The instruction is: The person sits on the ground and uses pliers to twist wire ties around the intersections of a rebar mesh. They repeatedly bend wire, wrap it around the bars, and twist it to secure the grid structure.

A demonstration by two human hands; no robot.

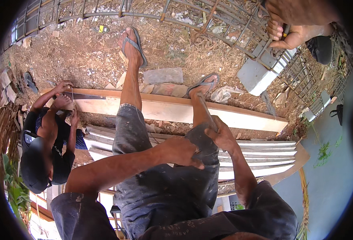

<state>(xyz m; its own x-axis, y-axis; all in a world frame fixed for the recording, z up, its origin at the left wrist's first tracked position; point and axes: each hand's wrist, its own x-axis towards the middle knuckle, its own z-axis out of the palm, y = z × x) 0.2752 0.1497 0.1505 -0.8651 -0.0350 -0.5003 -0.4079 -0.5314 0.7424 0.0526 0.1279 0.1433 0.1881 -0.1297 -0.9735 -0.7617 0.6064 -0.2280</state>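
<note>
My right hand (223, 137) is wrapped round one end of a thin grey-brown bar (206, 107), beside my right knee. The bar slants away along my shin towards my foot; its exact kind does not show. My left hand (180, 150) is over my lap, near my right thigh, with its fingers curled and the thumb stretched towards the right. Whatever lies between those fingers is too small to make out. Beneath my legs runs a long pale wooden board (160, 110), set on edge across the ground.
Several pale planks (256, 154) lie under my thighs. At the left, a crouching person (48, 148) handles the board's end. At the upper right, another person's hands (290, 34) grip a yellow-and-black handle by a rebar cage (232, 28). A grey block (256, 76) stands beneath it.
</note>
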